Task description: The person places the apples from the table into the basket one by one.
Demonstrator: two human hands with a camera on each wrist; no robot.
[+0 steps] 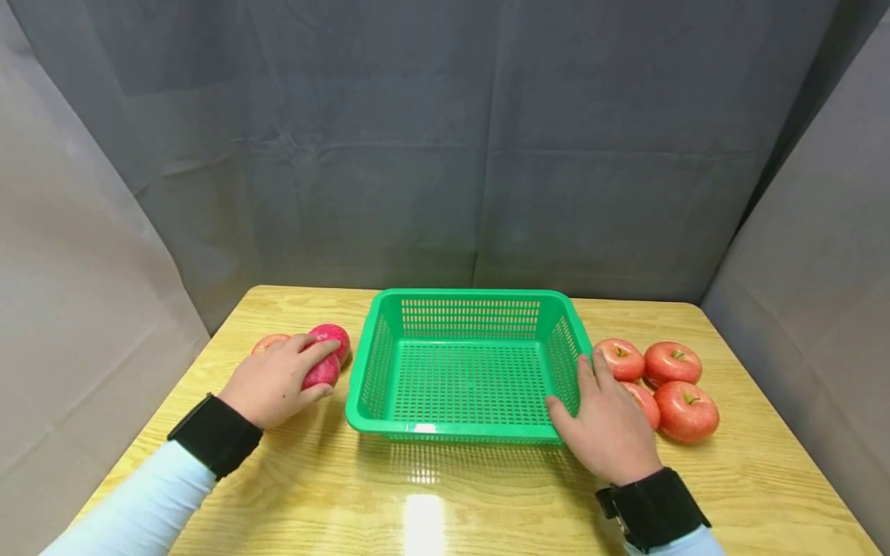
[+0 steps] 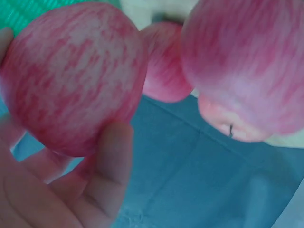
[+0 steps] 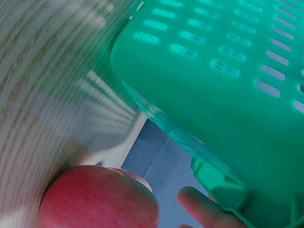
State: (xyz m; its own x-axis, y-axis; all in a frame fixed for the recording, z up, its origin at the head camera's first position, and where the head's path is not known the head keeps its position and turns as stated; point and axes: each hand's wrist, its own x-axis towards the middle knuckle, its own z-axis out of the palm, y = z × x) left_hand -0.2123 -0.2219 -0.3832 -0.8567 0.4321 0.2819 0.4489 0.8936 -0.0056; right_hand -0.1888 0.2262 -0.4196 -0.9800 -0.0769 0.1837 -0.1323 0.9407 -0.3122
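Note:
My left hand (image 1: 276, 384) holds a red apple (image 1: 321, 372), its thumb and fingers around the fruit. In the left wrist view this apple (image 2: 76, 78) fills the upper left, pinkish and streaked. Right beside it are a deep pink apple (image 1: 332, 337) and a paler one (image 1: 268, 344), partly hidden by the hand. A green plastic basket (image 1: 469, 434) with slotted walls stands mid-table with nothing in it. My right hand (image 1: 612, 425) grips its right rim, thumb on the inner side and fingers outside. The right wrist view shows fingertips (image 3: 204, 206) against the rim's underside.
Several red apples (image 1: 687, 411) sit in a cluster right of the basket, close to the right hand. The wooden table (image 1: 334, 494) ends at a grey cloth backdrop (image 1: 445, 154), with pale cloth walls (image 1: 76, 270) on both sides.

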